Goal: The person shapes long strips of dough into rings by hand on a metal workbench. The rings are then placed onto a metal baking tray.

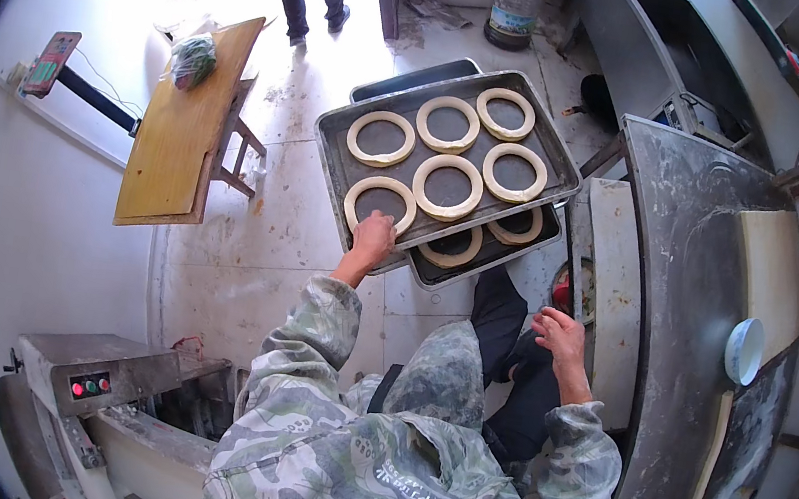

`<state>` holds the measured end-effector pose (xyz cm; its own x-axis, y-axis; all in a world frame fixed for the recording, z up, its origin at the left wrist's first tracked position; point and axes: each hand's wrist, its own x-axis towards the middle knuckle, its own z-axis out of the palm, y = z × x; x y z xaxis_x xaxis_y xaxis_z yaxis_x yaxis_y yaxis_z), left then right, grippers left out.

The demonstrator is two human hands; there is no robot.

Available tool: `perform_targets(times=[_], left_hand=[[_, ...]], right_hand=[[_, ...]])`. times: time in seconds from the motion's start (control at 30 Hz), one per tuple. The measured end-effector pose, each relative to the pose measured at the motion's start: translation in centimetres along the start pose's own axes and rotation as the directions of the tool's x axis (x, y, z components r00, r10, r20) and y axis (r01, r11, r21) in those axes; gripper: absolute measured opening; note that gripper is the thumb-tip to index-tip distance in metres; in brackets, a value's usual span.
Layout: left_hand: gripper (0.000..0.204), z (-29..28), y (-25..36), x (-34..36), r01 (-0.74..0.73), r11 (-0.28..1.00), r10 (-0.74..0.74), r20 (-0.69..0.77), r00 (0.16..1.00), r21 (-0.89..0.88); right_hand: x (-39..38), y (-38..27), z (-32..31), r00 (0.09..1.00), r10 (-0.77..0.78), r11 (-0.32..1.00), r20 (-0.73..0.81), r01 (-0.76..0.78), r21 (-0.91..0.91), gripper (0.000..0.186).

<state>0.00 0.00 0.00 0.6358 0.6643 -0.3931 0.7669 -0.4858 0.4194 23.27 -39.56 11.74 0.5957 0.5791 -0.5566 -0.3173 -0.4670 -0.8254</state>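
Your left hand (pixel 373 239) grips the near edge of a metal tray (pixel 553 159) of dough rings (pixel 447 186), stacked on another tray. Right hand (pixel 560 335) hangs empty, fingers loosely curled. Keep it level.

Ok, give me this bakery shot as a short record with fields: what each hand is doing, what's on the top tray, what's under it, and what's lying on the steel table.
left hand: left hand grips the near edge of the grey metal baking tray
right hand: right hand open, holding nothing, near the floury steel table
tray contents: six pale dough rings, two rows of three
beneath: second dark tray with more rings, partly covered
table: flat dough sheet, white round cutter
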Motion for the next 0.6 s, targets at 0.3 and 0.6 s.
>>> perform_targets(times=[0.3,0.6], left_hand=[[0.049,-1.2,1.4,2.6,0.01,1.0,-0.013,-0.263,0.965,-0.014],[0.051,-1.1,2.1,2.3,0.002,0.999,0.006,-0.222,0.975,0.036]], right_hand=[[-0.9,0.3,-0.2,1.0,0.017,0.998,-0.024,-0.016,0.066,0.04],[-1.5,0.7,-2.2,0.996,0.045,0.997,-0.075,-0.04,0.063,0.038]])
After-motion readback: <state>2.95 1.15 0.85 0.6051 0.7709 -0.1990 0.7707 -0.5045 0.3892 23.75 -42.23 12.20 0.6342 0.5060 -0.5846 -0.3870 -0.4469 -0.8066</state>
